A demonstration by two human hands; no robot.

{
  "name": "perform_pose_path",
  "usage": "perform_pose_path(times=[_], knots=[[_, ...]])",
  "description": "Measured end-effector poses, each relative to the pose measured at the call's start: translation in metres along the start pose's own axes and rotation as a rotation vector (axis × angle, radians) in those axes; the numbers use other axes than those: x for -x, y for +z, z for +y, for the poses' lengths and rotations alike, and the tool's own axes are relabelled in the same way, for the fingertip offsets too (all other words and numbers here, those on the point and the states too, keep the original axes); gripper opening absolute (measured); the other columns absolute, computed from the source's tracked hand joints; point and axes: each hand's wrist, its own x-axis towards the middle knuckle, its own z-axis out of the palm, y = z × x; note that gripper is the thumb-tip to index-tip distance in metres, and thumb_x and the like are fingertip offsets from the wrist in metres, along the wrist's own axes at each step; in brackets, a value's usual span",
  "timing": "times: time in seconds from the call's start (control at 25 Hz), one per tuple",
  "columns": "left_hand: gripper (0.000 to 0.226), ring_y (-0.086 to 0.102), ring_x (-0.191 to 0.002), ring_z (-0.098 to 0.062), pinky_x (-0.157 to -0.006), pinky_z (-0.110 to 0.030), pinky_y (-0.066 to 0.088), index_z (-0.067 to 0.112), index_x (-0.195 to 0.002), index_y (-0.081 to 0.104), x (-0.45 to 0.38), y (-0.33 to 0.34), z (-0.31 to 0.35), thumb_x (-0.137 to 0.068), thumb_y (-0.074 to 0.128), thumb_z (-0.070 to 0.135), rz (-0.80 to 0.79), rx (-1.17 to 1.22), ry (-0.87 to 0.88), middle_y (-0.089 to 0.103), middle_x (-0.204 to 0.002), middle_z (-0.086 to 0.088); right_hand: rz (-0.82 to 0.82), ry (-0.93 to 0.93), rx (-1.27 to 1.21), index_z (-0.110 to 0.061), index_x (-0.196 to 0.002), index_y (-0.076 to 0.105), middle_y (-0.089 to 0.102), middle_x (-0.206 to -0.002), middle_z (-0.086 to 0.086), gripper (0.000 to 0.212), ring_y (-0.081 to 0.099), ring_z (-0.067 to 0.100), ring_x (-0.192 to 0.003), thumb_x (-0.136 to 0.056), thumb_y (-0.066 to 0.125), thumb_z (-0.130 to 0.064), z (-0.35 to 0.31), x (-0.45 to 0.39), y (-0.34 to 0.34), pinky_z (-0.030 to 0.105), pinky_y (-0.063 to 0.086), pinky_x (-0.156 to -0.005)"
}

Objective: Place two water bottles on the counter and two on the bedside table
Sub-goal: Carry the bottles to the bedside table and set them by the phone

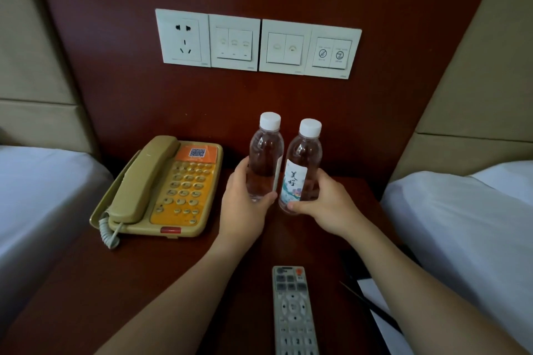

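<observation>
Two clear water bottles with white caps stand upright side by side over the dark red-brown bedside table (150,274), near its back. My left hand (245,207) grips the lower part of the left bottle (266,153). My right hand (328,204) grips the right bottle (304,161), whose white label with writing faces me. The two bottles almost touch. I cannot tell whether their bases rest on the tabletop, as my hands hide them.
A beige and orange telephone (161,190) sits on the table's left part. A grey remote control (294,311) lies near the front, with a white paper and dark pen (372,305) to its right. Wall switches and a socket (256,43) are above. White beds flank both sides.
</observation>
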Motion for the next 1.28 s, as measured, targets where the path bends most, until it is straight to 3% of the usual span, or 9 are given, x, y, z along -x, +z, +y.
perform_pose_path(times=[0.12, 0.28, 0.48, 0.6, 0.72, 0.8, 0.88, 1.08, 1.28], knots=[[0.074, 0.064, -0.109, -0.003, -0.096, -0.035, 0.055, 0.042, -0.134, 0.044, -0.020, 0.007, -0.004, -0.076, 0.081, 0.014, -0.022, 0.036, 0.008, 0.066, -0.118, 0.015, 0.032, -0.017, -0.007, -0.029, -0.115, 0.055, 0.070, -0.107, -0.009, 0.058, 0.069, 0.009, -0.096, -0.070, 0.089, -0.017, 0.009, -0.028, 0.002, 0.030, 0.053, -0.088], [0.076, 0.065, -0.099, 0.005, -0.090, -0.024, 0.054, 0.040, -0.139, 0.041, -0.031, 0.012, -0.010, -0.078, 0.081, 0.016, -0.050, 0.035, 0.024, 0.062, -0.105, 0.027, 0.016, -0.037, -0.034, -0.032, -0.117, 0.052, 0.066, -0.103, -0.016, 0.056, 0.064, -0.002, -0.091, -0.075, 0.086, -0.017, 0.017, -0.047, 0.002, 0.019, 0.050, -0.079], [0.078, 0.066, -0.099, -0.008, -0.086, -0.036, 0.058, 0.038, -0.129, 0.046, -0.039, 0.013, -0.010, -0.064, 0.089, 0.040, 0.021, -0.073, 0.018, 0.065, -0.110, 0.011, 0.034, -0.058, -0.045, -0.026, -0.118, 0.048, 0.064, -0.108, -0.013, 0.068, 0.066, 0.001, -0.094, -0.067, 0.093, -0.026, 0.022, -0.045, 0.006, 0.022, 0.054, -0.082], [0.064, 0.067, -0.089, 0.001, -0.082, -0.032, 0.059, 0.033, -0.125, 0.049, -0.040, 0.011, -0.012, -0.073, 0.086, 0.033, 0.033, -0.036, -0.040, 0.067, -0.102, 0.014, 0.038, -0.055, -0.008, -0.023, -0.116, 0.050, 0.066, -0.104, -0.012, 0.064, 0.066, 0.002, -0.091, -0.068, 0.092, -0.025, 0.022, -0.048, 0.005, 0.025, 0.055, -0.081], [0.058, 0.065, -0.091, 0.006, -0.093, -0.035, 0.054, 0.030, -0.123, 0.049, -0.041, 0.012, -0.014, -0.075, 0.080, 0.040, -0.032, -0.095, -0.049, 0.070, -0.110, 0.013, -0.012, -0.035, -0.037, -0.026, -0.117, 0.047, 0.064, -0.101, -0.015, 0.062, 0.065, -0.001, -0.092, -0.072, 0.089, -0.023, 0.021, -0.051, 0.004, 0.023, 0.053, -0.085], [0.067, 0.060, -0.102, -0.003, -0.100, -0.039, 0.041, 0.030, -0.121, 0.046, -0.047, 0.014, -0.016, -0.068, 0.078, 0.056, -0.093, -0.290, -0.010, 0.067, -0.113, 0.016, -0.038, -0.037, -0.049, -0.024, -0.119, 0.046, 0.065, -0.106, -0.011, 0.066, 0.065, 0.002, -0.096, -0.070, 0.090, -0.022, 0.023, -0.054, 0.006, 0.027, 0.055, -0.090], [0.067, 0.058, -0.108, -0.015, -0.097, -0.040, 0.039, 0.029, -0.116, 0.049, -0.055, 0.012, -0.019, -0.065, 0.078, 0.061, -0.122, -0.358, -0.011, 0.068, -0.112, 0.013, -0.056, -0.051, -0.025, -0.022, -0.125, 0.046, 0.066, -0.113, -0.009, 0.074, 0.067, 0.006, -0.102, -0.066, 0.091, -0.022, 0.025, -0.058, 0.010, 0.033, 0.055, -0.093], [0.058, 0.044, -0.110, -0.021, -0.088, -0.036, 0.035, 0.028, -0.118, 0.050, -0.063, 0.008, -0.022, -0.071, 0.077, 0.049, -0.142, -0.281, -0.025, 0.062, -0.105, 0.009, -0.101, -0.049, -0.064, -0.024, -0.127, 0.047, 0.069, -0.117, -0.008, 0.075, 0.070, 0.009, -0.104, -0.067, 0.091, -0.017, 0.035, -0.069, 0.009, 0.041, 0.055, -0.098], [0.061, 0.062, -0.105, -0.017, -0.093, -0.046, 0.050, 0.040, -0.106, 0.043, -0.068, 0.009, -0.026, -0.058, 0.078, 0.052, -0.129, -0.236, -0.075, 0.068, -0.101, 0.013, -0.117, -0.039, -0.096, -0.022, -0.127, 0.046, 0.069, -0.114, -0.009, 0.071, 0.068, 0.006, -0.103, -0.071, 0.089, -0.018, 0.036, -0.072, 0.010, 0.038, 0.054, -0.099]])
